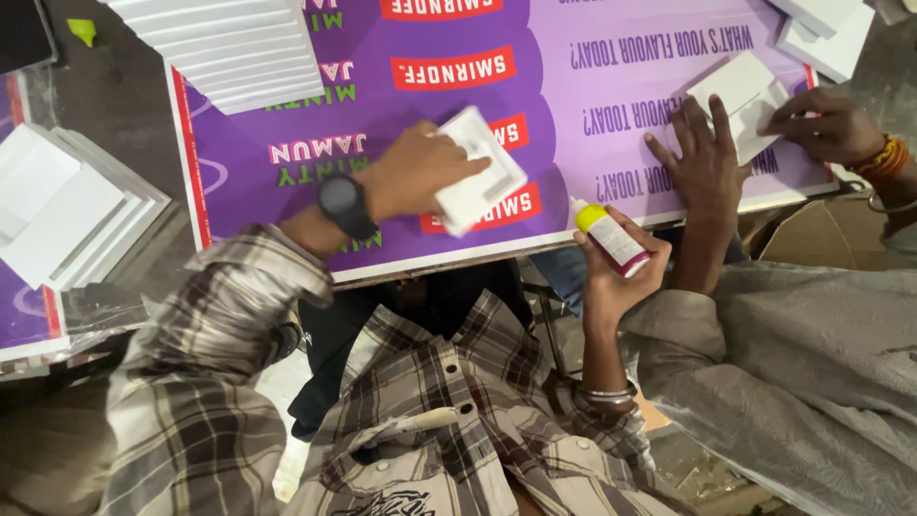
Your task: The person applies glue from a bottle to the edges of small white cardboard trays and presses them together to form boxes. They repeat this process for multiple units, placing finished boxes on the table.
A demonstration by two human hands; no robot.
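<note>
White square foam piece (475,172), flat

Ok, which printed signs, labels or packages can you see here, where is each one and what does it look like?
Printed board: flat on the table, large rectangle, purple and lilac with red label patches and white edge.
Glue bottle: in the right hand, small, yellow cap, white and red label.
Second printed board: far left, purple, mostly hidden.

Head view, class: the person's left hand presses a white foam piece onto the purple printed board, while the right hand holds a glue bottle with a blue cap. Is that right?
Not quite. The head view shows the glue bottle in the right hand has a yellow cap, not blue. The rest holds: the left hand presses a white foam piece onto the purple printed board.
</note>
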